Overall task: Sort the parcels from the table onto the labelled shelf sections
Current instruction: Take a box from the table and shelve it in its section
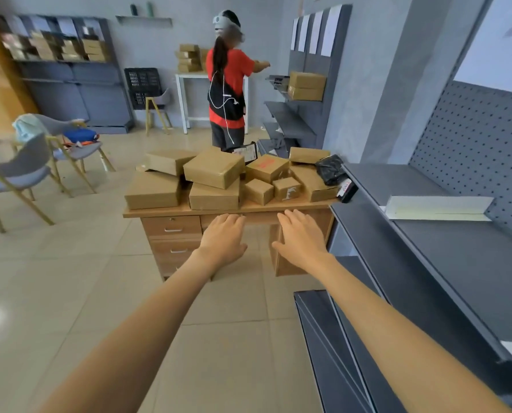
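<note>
Head view shows the left hand (222,238) and right hand (301,239) flat-fingered, holding nothing, short of the table (159,210). Best take the box (214,195) just beyond both palms; its label, probably hidden, decides the shelf (427,234).

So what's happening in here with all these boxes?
A person is sorting parcels. Both arms reach toward a wooden desk heaped with brown cardboard parcels and a black bag. The left hand and right hand are open and hold nothing yet. The grey shelf to the right holds only a white divider. Further back, another person in a red shirt is reaching toward a shelf holding two boxes.
</note>
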The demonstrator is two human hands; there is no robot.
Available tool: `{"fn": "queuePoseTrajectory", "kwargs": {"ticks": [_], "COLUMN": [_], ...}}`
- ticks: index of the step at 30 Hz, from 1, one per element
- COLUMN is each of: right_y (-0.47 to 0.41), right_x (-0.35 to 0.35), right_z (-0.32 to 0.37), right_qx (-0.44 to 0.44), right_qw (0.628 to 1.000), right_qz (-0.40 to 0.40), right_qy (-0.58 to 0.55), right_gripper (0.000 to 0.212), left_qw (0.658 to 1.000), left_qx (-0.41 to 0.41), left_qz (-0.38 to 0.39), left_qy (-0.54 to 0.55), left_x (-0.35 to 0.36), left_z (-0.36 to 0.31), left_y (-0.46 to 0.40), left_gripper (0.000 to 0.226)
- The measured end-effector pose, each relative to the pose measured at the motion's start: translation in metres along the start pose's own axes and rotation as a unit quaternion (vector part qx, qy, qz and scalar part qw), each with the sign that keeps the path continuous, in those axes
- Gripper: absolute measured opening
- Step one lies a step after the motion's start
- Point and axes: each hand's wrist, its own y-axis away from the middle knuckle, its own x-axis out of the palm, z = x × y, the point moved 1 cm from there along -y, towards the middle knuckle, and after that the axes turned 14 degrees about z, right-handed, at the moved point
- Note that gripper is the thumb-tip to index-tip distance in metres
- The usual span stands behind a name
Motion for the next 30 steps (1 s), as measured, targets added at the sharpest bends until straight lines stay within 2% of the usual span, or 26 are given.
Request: {"fn": "queuePoseTrajectory", "kwargs": {"ticks": [12, 21, 26, 30], "right_y": [-0.118, -0.275, -0.338, -0.369], "right_x": [0.026, 0.043, 0.051, 0.059], "right_z": [-0.047, -0.087, -0.100, -0.125], "right_qx": [0.013, 0.047, 0.058, 0.074], "right_qw": [1.000, 0.998, 0.998, 0.996], "right_qz": [0.003, 0.048, 0.035, 0.048], "right_qy": [-0.002, -0.004, -0.010, -0.018], "right_gripper": [0.068, 0.057, 0.062, 0.063], "left_qw": [0.999, 0.997, 0.998, 0.997], "left_qx": [0.018, 0.006, 0.014, 0.023], "left_qz": [0.021, 0.053, 0.043, 0.059], "left_qy": [0.016, 0.051, 0.050, 0.040], "left_x": [0.019, 0.030, 0.028, 0.032], "left_z": [0.032, 0.104, 0.133, 0.131], "left_y": [-0.128, -0.267, -0.336, -0.382], "left_gripper": [0.065, 0.065, 0.060, 0.060]}}
